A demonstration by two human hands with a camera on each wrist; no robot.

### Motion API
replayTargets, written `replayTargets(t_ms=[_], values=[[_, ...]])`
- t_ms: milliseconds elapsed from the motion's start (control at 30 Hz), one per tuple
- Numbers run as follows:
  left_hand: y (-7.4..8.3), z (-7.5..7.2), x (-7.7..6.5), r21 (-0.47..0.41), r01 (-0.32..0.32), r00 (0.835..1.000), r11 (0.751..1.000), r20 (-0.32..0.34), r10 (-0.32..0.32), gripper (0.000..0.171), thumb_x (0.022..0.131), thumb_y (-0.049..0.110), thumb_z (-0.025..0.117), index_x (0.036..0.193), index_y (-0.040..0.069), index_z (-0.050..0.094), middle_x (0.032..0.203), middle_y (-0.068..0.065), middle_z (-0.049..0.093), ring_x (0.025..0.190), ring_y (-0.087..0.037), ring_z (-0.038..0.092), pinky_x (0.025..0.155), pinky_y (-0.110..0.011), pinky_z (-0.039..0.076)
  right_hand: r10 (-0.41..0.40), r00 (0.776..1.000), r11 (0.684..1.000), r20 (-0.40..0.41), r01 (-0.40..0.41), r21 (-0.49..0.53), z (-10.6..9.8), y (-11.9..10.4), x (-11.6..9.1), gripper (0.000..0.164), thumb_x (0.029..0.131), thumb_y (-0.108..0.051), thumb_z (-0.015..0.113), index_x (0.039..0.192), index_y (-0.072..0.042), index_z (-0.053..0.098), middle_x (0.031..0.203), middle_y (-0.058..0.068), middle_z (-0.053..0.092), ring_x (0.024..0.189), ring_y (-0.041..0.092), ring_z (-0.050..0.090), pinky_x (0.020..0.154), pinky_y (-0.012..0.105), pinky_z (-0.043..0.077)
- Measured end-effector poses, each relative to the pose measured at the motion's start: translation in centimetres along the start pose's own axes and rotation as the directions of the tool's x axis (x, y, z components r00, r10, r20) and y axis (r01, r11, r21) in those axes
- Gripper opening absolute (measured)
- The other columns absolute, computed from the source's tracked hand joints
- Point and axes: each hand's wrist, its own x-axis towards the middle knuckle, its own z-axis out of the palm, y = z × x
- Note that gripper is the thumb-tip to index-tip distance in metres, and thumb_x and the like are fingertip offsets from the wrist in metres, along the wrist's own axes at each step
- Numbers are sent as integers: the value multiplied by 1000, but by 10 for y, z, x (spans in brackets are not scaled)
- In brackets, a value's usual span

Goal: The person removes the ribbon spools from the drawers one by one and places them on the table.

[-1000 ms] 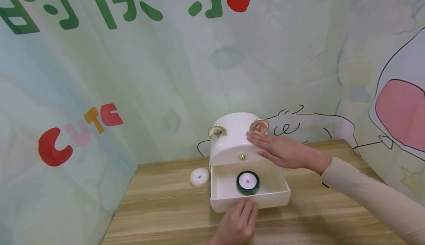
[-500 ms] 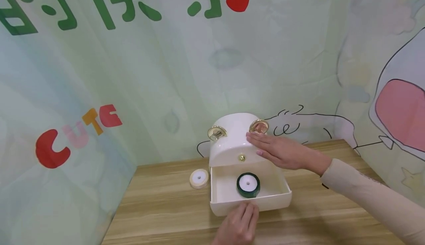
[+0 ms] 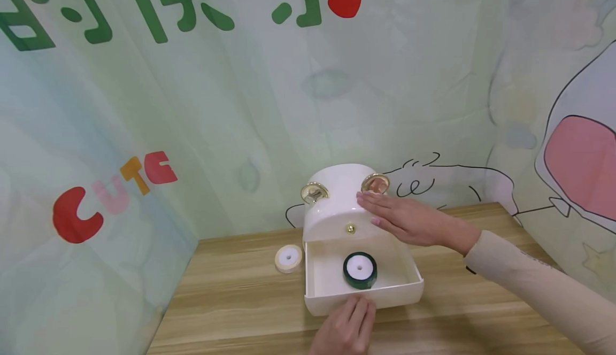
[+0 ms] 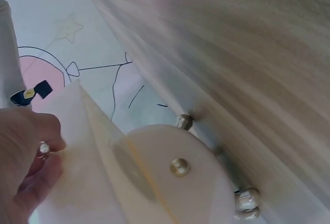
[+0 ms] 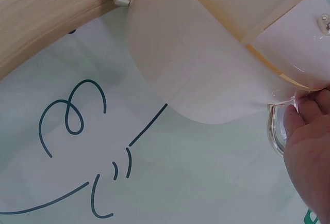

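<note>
A white box with a rounded top (image 3: 337, 184) stands at the back of the table, two gold ear-like rings on it. Its lower drawer (image 3: 399, 293) is pulled out toward me. In it lies a dark green ribbon spool (image 3: 360, 267) with a white centre. My left hand (image 3: 344, 325) is at the drawer's front, and in the left wrist view its fingers pinch the small drawer knob (image 4: 44, 147). My right hand (image 3: 409, 218) rests with straight fingers on the box's top, beside the right gold ring (image 3: 376, 183).
A cream ribbon spool (image 3: 289, 259) lies on the wooden table (image 3: 231, 291), just left of the box. Higher on the box's front is a second gold knob (image 3: 351, 229). A printed cloth backdrop (image 3: 250, 103) rises behind the table.
The drawer has slid a little further out toward me, with my left hand at its front and the green spool moving along in it. My right hand has stayed in place.
</note>
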Motion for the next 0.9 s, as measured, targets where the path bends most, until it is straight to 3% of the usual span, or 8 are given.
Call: replayTargets(t_ms=[267,333,433,533,667,733,900], values=[[-1,-19,15,-66,86,983,994,169,-74,38,106,1,34,101,7,72,95,-3,65,86,-14,62,76,-20,57,-2,1000,1000,-12,2,-9,0,0,-2,55,111,-27,49,163,-12,38,169,8,39,154,29,43,121,51,43],[-6,-26,22,-129,133,971,983,217,-103,29,106,7,44,99,10,72,95,-1,65,87,-12,63,77,-19,56,-5,1000,1000,-13,5,-14,0,-1,-2,55,111,-27,49,163,-12,38,169,8,39,154,29,43,121,51,43],[-16,-34,33,-222,204,952,953,271,-141,5,97,16,68,94,14,72,94,3,65,86,-10,63,77,-18,55,-2,1000,1000,-8,2,-21,-1,-1,0,55,111,-28,49,163,-13,37,169,7,39,154,29,43,120,51,44],[-27,-37,44,-292,255,940,922,297,-166,12,84,19,83,89,17,71,93,5,65,84,-8,63,74,-17,55,5,1000,1000,2,-5,-14,-1,0,0,55,112,-29,48,164,-14,36,170,6,38,155,28,43,120,51,44],[-42,-39,56,-314,253,936,915,317,-150,16,78,18,87,83,20,72,93,7,66,82,-7,63,73,-17,56,1,1000,1000,6,-1,2,-1,0,1,55,112,-30,47,164,-14,36,170,6,38,155,28,42,120,51,44],[-51,-41,63,-315,239,927,919,356,-119,16,78,21,89,84,22,74,94,8,67,84,-6,64,74,-18,56,-6,1000,1000,4,6,-1,-1,1,2,55,112,-29,46,164,-14,36,170,6,38,155,28,42,120,51,44],[-70,-45,81,-323,227,881,919,471,-52,19,79,27,89,93,25,77,99,10,67,89,-7,64,72,-19,55,-16,1000,1000,-3,16,-11,-1,3,2,54,112,-28,47,163,-14,37,170,6,38,155,28,42,120,51,44]])
